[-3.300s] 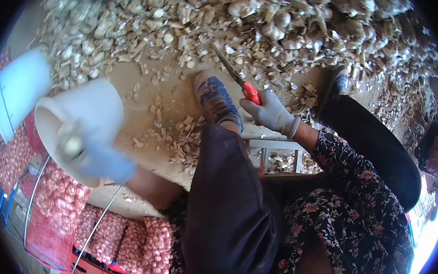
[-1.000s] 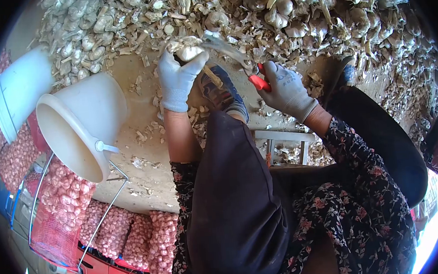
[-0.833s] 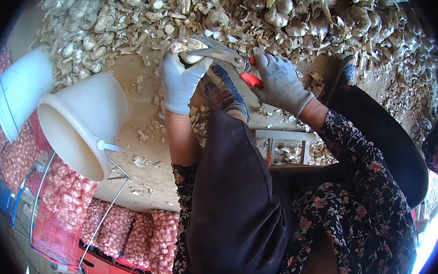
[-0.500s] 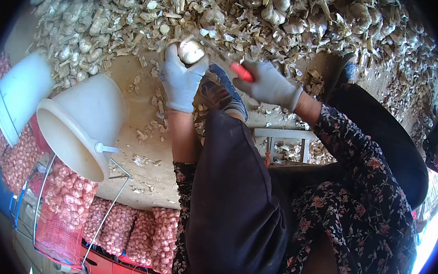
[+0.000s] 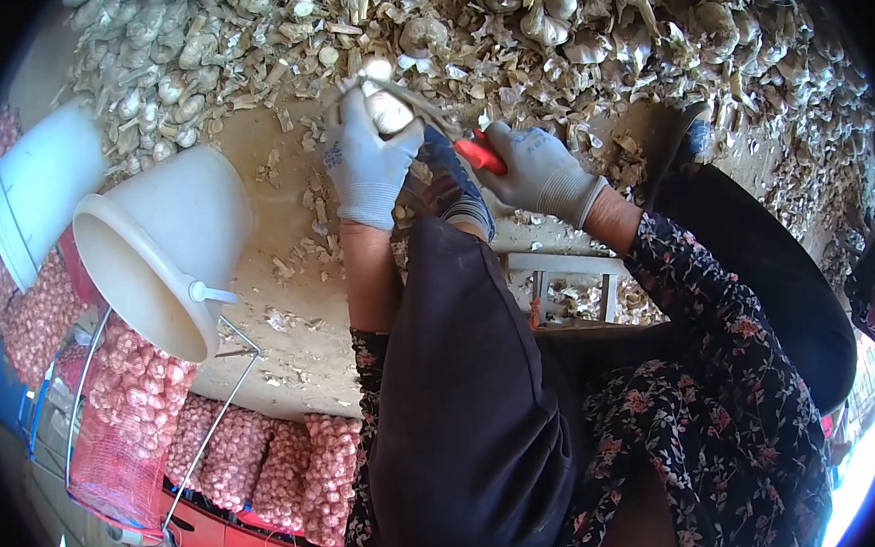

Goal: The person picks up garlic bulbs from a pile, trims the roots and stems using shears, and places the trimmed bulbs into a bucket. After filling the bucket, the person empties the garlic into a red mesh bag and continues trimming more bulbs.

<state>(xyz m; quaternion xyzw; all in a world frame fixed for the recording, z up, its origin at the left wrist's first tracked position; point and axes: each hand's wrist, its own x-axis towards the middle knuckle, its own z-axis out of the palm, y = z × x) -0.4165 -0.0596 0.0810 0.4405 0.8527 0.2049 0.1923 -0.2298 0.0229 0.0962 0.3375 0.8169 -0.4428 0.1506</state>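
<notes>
Garlic bulb (image 5: 386,111): It is held in the upper middle of the frame, above the floor (image 5: 275,211), with its pale side showing.
Left grip: By the gloved left hand (image 5: 365,166) the bulb is grasped between thumb and fingers.
Right grip: By the gloved right hand (image 5: 543,170) the red-handled shears (image 5: 477,154) are grasped, the fingers being wrapped around the handles.
Blades: They are pointed to the upper left, toward the bulb; whether it is touched by them cannot be told.
Step in hand: It is judged that the bulb is being trimmed with the shears.
Next move: A steady hold on the bulb seems to be called for, and the left fingertips should be kept away from the cutting edges.
Garlic pile (image 5: 552,21): Bulbs, stalk pieces and dry skins are spread along the top of the frame.
White bucket (image 5: 193,203): It is seen tilted at the left, its mouth turned to the lower left.
Net sacks (image 5: 237,464): At the lower left, they are filled with garlic.
</notes>
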